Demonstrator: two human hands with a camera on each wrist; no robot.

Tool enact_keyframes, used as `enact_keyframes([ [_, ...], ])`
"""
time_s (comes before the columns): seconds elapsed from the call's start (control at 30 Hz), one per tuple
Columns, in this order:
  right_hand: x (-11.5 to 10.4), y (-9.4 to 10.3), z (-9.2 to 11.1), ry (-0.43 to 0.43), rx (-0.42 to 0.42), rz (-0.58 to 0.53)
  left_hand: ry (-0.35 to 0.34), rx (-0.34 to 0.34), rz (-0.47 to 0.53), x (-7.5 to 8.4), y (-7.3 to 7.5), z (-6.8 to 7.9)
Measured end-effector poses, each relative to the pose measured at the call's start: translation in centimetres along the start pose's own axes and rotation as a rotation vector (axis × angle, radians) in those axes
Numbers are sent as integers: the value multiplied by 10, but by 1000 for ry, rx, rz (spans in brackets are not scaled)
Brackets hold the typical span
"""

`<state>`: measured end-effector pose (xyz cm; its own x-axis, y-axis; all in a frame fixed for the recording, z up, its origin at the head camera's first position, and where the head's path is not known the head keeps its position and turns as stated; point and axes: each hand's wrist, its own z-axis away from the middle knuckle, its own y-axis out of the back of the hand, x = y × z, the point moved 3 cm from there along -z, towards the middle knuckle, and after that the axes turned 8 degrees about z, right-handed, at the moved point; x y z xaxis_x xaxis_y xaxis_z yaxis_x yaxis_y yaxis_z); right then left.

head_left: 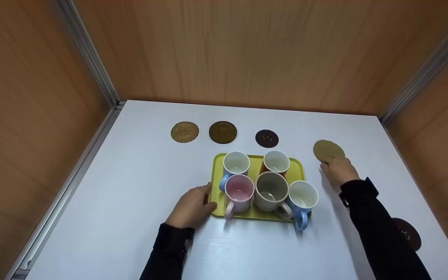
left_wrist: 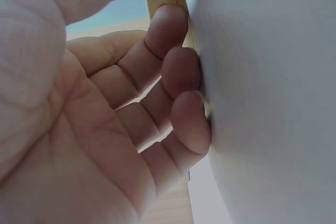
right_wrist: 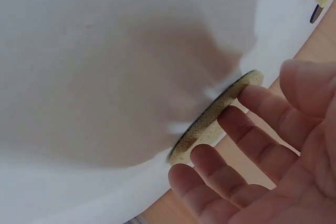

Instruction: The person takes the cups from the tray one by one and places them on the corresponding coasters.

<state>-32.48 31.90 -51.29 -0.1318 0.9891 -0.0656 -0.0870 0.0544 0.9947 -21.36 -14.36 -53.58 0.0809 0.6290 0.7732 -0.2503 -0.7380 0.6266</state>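
Operator's wear, head view: black sleeves, bare hands.
Left sleeve (head_left: pixel 161 262) at 7 o'clock, right sleeve (head_left: pixel 383 237) at 4 o'clock; I log both as plain black, long, matte on my feed. Each ends in a bulky black wristband (head_left: pixel 358 190), strap or cuff, I cannot tell which. Right one: squared tab at 1 o'clock, small pale glint at 8. Left one: similar glint at 4 o'clock, too small for me to identify. Left hand (head_left: pixel 191 206) and right hand (head_left: pixel 339 170) bare; wrist feeds give me rounded fingertips, creased finger joints.
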Motion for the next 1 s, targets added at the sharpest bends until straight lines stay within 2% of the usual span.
enact_keyframes([
  [0.17,-6,0,-5,10,-12,-18,-12,7,-13,1,-1,1],
  [0.57,-16,-2,-16,45,-15,-35,28,5,-19,0,-2,-1],
  [0.87,-24,1,-17,45,-7,-28,36,4,-11,0,-2,0],
  [1.0,-25,0,-16,42,-18,-33,19,7,-22,0,-2,0],
])
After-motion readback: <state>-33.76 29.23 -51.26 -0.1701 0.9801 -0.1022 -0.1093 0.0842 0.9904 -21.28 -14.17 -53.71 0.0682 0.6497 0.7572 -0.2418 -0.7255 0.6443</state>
